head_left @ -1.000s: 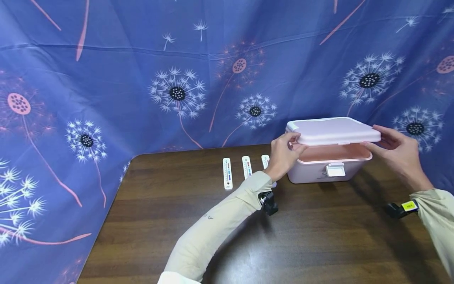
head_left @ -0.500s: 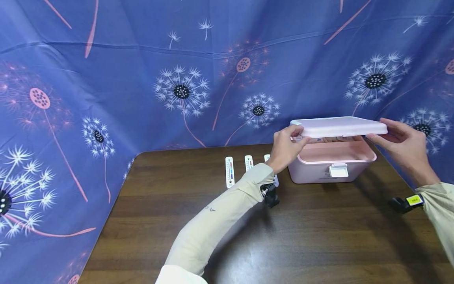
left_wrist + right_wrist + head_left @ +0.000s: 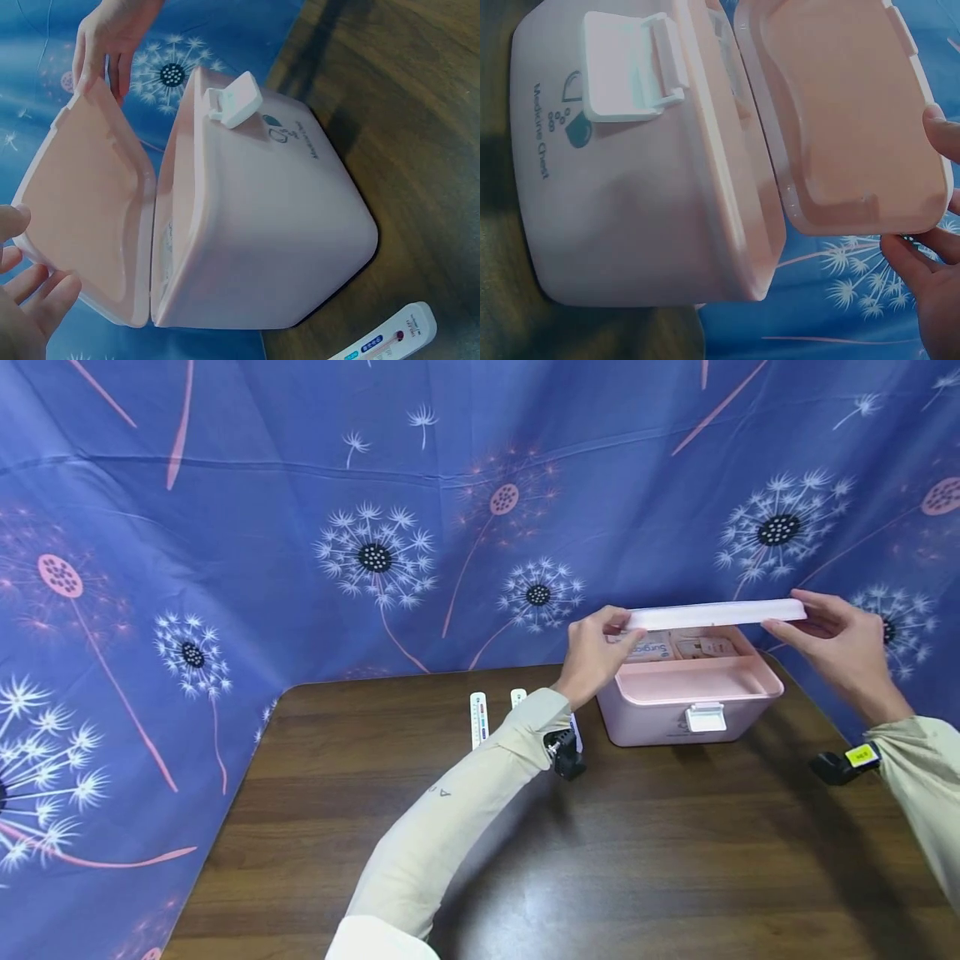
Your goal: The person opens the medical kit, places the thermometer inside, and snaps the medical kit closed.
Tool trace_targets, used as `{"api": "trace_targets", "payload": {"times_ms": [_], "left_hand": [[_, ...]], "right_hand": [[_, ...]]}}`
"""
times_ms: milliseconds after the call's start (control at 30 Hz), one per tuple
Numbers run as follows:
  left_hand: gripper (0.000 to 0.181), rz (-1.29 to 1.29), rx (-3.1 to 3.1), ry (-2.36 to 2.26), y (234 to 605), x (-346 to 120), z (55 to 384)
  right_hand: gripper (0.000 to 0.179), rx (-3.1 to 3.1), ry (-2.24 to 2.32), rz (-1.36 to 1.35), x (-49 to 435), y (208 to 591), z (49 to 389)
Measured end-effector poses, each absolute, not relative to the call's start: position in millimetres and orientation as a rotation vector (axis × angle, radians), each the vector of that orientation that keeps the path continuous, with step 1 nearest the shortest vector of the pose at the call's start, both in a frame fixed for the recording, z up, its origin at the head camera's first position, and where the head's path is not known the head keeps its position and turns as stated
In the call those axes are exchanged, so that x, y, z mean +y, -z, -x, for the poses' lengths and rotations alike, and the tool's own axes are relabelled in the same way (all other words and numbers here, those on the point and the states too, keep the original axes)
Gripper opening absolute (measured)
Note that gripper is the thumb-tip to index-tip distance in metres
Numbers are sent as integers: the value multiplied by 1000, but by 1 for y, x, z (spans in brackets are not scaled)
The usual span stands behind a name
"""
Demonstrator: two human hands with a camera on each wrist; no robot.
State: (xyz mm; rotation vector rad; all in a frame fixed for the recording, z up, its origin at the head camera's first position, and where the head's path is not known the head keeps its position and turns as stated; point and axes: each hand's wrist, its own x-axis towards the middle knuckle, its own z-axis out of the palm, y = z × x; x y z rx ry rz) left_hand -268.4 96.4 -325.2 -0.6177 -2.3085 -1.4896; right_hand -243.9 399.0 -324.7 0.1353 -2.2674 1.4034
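A pink medicine chest [image 3: 667, 718] stands at the back right of the table, its lid [image 3: 716, 614] tipped up and back on the rear hinge. My left hand [image 3: 592, 656] pinches the lid's left front corner between thumb and fingers. At the opposite corner, my right hand [image 3: 851, 656] grips the lid the same way. The lid's bare inner side [image 3: 90, 195] shows in the left wrist view. A white latch [image 3: 705, 718] sticks out from the front wall. Inside, a front compartment shows its pink floor, and flat printed packets [image 3: 651, 649] lie in the rear part.
White strip thermometers [image 3: 478, 718] lie left of the chest, partly hidden by my left forearm; the end of one thermometer [image 3: 405, 330] shows in the left wrist view. A blue dandelion-print cloth [image 3: 375, 460] hangs right behind the wooden table [image 3: 360, 777].
Both hands have raised the lid's front edge up and back, from partly raised to nearly edge-on in the head view. The compartments and packets have come into sight.
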Motion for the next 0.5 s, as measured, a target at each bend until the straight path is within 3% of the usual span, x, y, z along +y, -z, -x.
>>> {"api": "trace_targets", "payload": {"times_ms": [500], "left_hand": [[21,621,-2340,1410,312,94,281]], "right_hand": [[54,-2310,-1390,-107,397,312,255]]}}
